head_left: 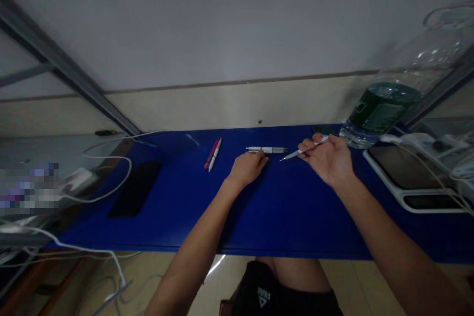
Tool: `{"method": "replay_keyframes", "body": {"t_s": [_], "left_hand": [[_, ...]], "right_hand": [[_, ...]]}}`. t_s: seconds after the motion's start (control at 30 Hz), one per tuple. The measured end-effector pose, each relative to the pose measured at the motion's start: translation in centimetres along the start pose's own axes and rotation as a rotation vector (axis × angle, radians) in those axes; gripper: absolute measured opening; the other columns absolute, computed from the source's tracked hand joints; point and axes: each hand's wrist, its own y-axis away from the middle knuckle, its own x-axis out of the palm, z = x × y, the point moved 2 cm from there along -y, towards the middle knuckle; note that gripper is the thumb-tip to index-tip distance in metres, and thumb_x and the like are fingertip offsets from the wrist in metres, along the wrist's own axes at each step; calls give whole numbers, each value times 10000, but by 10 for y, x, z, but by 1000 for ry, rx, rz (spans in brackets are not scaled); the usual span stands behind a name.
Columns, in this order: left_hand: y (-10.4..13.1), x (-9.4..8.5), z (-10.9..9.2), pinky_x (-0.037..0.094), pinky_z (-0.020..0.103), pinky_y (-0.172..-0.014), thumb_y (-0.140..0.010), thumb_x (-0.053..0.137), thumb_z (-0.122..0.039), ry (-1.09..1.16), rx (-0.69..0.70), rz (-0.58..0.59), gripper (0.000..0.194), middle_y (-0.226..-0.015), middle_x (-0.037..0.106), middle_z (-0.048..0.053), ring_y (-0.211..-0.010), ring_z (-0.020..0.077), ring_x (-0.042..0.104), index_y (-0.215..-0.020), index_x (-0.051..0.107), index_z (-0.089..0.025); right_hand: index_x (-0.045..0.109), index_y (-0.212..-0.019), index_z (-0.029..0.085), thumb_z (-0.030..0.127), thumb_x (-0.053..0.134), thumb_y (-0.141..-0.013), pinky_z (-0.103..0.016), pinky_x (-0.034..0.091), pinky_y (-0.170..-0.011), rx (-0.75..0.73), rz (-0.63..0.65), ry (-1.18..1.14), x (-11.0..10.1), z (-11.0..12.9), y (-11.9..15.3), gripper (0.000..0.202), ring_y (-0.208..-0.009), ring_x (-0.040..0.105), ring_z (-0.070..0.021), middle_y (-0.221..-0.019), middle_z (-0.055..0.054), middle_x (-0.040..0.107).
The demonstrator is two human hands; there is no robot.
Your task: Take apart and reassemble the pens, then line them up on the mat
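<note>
My left hand rests palm down on the table, its fingers bent and close together at a small group of white pens lying side by side. It covers part of their near edge, so I cannot count them surely. Turned palm up, my right hand grips a slim white pen with a pointed metal tip aimed left, just above the table. To the left of both hands lie a red pen and a white pen, parallel and slanted.
The blue tabletop meets a wall at its back. A black phone lies on the left near a white cable. At right stand a large water bottle and a kitchen scale, with cables beside it.
</note>
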Motion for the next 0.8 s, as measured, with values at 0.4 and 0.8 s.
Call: {"method": "replay_keyframes", "body": {"t_s": [0.4, 0.8], "left_hand": [[0, -1, -1, 516, 348, -803, -1044, 364, -414, -7, -4, 10, 338, -1045, 729, 108, -968, 263, 694, -1125, 616, -205], [-1, -2, -2, 474, 306, -756, -1034, 389, -403, 156, 31, -49, 347, -920, 715, 83, -861, 224, 673, -995, 663, -192]], "right_hand": [[451, -731, 245, 521, 482, -876, -354, 520, -652, 2, 22, 31, 1, 1, 0, 313, -735, 567, -201, -733, -11, 473], [639, -807, 238, 772, 388, -884, -382, 513, -701, -196, 28, 314, 7, -4, 2, 595, -808, 608, -248, -765, -61, 588]]}}
